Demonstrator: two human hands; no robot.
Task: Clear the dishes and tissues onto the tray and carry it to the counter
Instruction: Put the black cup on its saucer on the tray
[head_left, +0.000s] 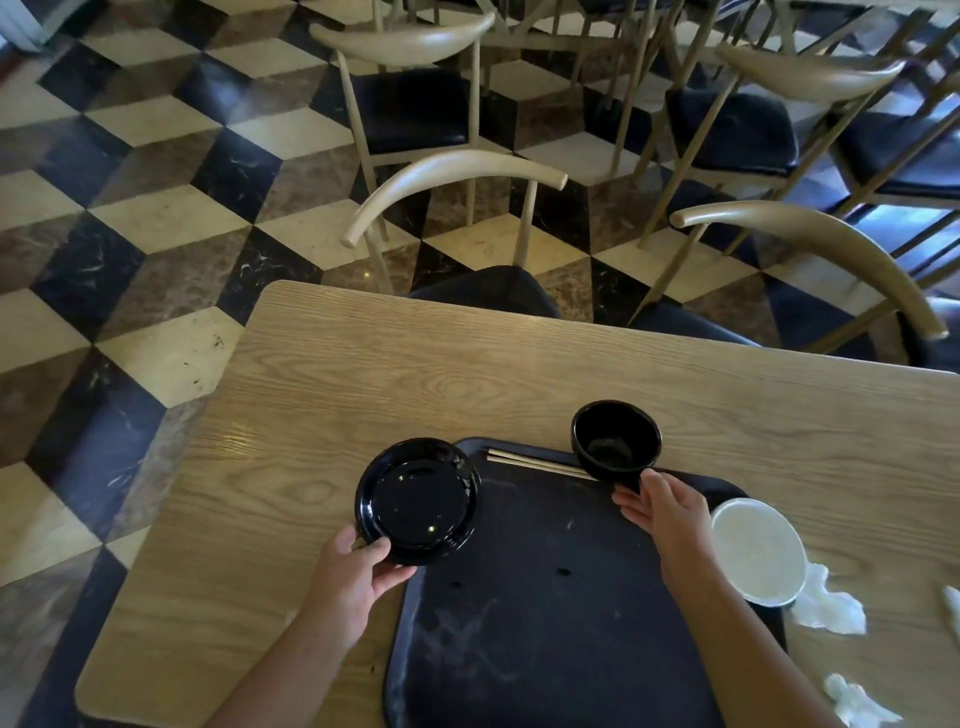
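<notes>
Near edge, 6 o'clock: dark tray (545, 623) lying flat on the wooden table (363, 374), middle bare and scuffed, presumably kept clear to receive the dishes. At 4 and 5 o'clock, off the tray on bare wood: crumpled tissues (826, 608), not yet gathered. At 3 o'clock: white round lid or bowl (756, 551) overlapping the tray's right rim. At 9 o'clock: left hand (353, 577) pinching the near rim of the black plate (418, 501), thumb on top, plate half over the tray's left edge, probably being brought aboard. At 1 o'clock: right hand (662, 512) closed lightly on the black bowl (615, 441), fingertips at its near wall, bowl at the tray's far corner. Just left of the bowl: chopsticks (540, 462) lying along the far rim. Farther, 12 o'clock: chairs (457, 171) on checkered floor. No brand, label or legible writing anywhere.
</notes>
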